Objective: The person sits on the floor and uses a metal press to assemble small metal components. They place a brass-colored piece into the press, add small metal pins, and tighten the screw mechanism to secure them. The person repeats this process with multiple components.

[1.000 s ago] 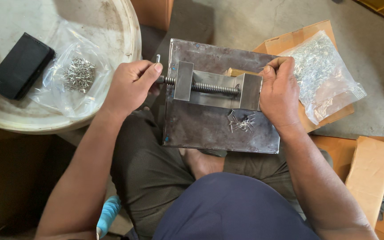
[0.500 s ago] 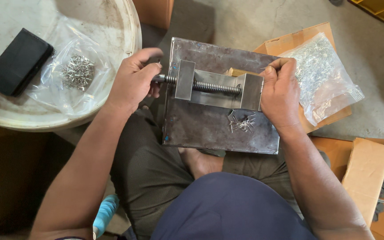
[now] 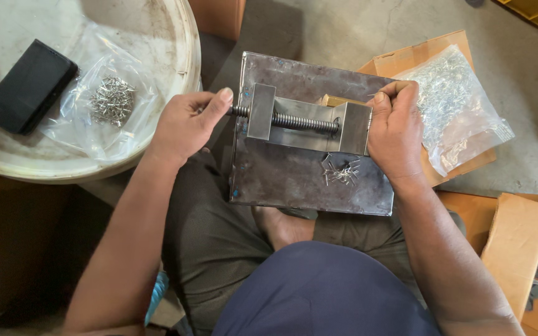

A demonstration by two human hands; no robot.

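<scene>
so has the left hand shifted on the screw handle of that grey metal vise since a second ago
Yes. The left hand has rolled on the threaded screw's handle end: its thumb now points toward the grey metal vise, while the rusty steel plate stays put.

A grey concrete floor (image 3: 356, 25) spreads across the top, evenly lit. Flattened brown cardboard boxes (image 3: 518, 249) lie along its right edge, and a round, stained white plastic tub lid (image 3: 175, 37) fills the upper-left corner.
</scene>
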